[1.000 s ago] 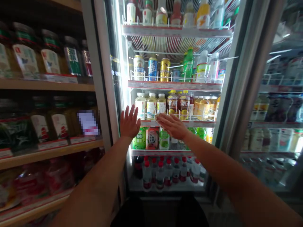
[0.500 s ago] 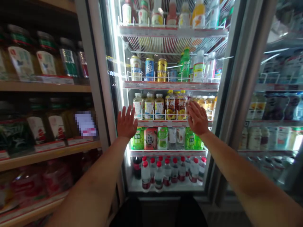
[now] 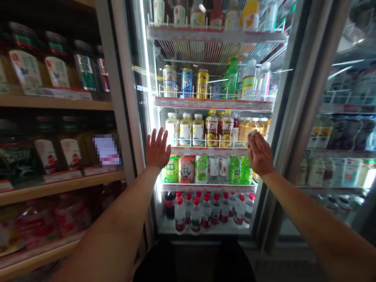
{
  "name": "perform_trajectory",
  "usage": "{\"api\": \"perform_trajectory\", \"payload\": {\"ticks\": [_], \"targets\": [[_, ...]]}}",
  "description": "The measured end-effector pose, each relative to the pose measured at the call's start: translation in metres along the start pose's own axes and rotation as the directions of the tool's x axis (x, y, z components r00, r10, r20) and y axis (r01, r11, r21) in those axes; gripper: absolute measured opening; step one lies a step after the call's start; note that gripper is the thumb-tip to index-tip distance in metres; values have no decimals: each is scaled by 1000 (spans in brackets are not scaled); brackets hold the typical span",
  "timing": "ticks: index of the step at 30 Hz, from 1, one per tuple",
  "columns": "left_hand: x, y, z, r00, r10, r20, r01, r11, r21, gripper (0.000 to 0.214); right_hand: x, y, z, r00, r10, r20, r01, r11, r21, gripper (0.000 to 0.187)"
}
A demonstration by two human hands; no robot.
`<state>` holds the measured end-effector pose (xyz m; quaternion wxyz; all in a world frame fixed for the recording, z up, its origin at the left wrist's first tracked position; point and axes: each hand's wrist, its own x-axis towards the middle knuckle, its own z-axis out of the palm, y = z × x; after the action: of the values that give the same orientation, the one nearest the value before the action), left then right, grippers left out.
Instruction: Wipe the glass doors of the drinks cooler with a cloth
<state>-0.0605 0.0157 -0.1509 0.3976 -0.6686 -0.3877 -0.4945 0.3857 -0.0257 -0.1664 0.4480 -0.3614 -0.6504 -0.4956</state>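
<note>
Fingers spread and palm forward, my left hand [image 3: 158, 149] is open at the left side of a lit fridge's glass door [image 3: 140, 89], apparently flat against the pane. My right hand [image 3: 260, 154] is at the right side of the same pane, its fingers curled and pressed together over a small pale cloth [image 3: 252, 135]. Only a whitish edge of that cloth shows above the fingers, so its full shape is hidden. Behind the glass, bottled drinks [image 3: 198, 130] line the shelf at hand height.
Left of the fridge are wooden shelves [image 3: 55, 102] with large jars. Further drinks fill the fridge: cans [image 3: 202, 84] above, red-capped bottles [image 3: 196, 215] at the bottom. A metal door frame [image 3: 305, 74] separates it from another glass-fronted fridge [image 3: 337, 152] on the right.
My right hand has moved right across the glass, and its fingers now look more curled over the cloth. The left hand stays in place; the view has shifted slightly.
</note>
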Motion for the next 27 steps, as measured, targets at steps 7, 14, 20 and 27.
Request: {"api": "perform_trajectory", "payload": {"ticks": [7,14,20,27], "targets": [[0,0,0,999,-38,36,38,999,-6,62,-19,-18,0,999,-6,35,6,1000,5,63],[-7,2,1,996,-65,67,64,998,8,60,-35,-61,7,961,-220,165,199,971,134,64],[-62,7,5,993,-50,106,48,999,17,59,-24,-94,20,996,-70,49,63,989,134,68],[-81,7,12,998,-43,45,41,998,47,59,-6,-145,39,975,-171,141,124,948,293,64]]}}
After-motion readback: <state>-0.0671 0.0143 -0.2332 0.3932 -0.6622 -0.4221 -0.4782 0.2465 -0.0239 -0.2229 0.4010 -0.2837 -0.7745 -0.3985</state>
